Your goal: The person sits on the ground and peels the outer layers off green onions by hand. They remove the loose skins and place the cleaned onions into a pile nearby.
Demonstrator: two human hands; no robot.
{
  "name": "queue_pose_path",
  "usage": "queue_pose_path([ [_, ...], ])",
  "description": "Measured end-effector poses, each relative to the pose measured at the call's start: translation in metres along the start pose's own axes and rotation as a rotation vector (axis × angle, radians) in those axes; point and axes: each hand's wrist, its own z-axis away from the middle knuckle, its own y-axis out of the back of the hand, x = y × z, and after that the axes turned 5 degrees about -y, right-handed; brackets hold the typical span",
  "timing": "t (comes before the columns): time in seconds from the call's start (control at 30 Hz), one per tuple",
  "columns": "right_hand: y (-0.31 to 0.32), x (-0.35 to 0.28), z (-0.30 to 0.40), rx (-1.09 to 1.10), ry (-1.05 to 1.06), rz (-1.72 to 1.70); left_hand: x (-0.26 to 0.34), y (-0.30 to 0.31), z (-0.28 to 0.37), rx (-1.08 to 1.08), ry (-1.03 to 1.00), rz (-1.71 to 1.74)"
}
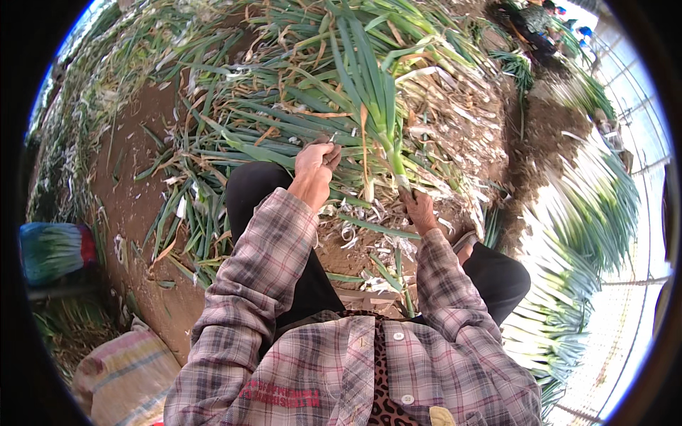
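My right hand (421, 210) grips the lower white end of a long green onion (395, 160). The onion stands tilted, its green leaves fanning away from me over the pile. Farther left, above my knee, is my left hand (318, 168), its fingers curled together. A small pale bit shows at its fingertips; I cannot tell whether the hand holds it. A dry brown leaf (364, 130) hangs beside the onion stalk, between my two hands. Under and beyond both hands spreads a heap of untrimmed green onions (298, 125), with brown withered leaves among them.
White peelings (367, 250) litter the soil between my knees. Rows of cleaned onions (565, 213) lie along the right. At left are a blue-wrapped onion bundle (50, 253) and a striped woven sack (128, 373). People (543, 26) are at the far upper right.
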Motion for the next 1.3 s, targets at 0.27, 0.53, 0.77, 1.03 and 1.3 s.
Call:
queue_pose_path([
  [0.27, 0.007, -0.069, 0.037, -0.229, -0.031, -0.316, -0.013, -0.02, 0.001, -0.437, 0.155, -0.032],
  [0.53, 0.002, -0.114, 0.014, -0.235, 0.328, -0.33, -0.013, -0.012, -0.012, -0.3, 0.001, 0.1],
  [0.77, -0.019, -0.145, -0.014, -0.344, 0.188, -0.662, -0.006, -0.013, 0.005, -0.315, 0.071, 0.021],
  [1.03, -0.015, -0.155, -0.014, -0.477, 0.177, -0.708, -0.008, -0.004, -0.003, -0.325, -0.12, -0.056],
  [1.3, -0.016, -0.122, 0.036, -0.47, 0.246, -0.548, 0.017, -0.011, 0.002, -0.255, -0.359, -0.012],
])
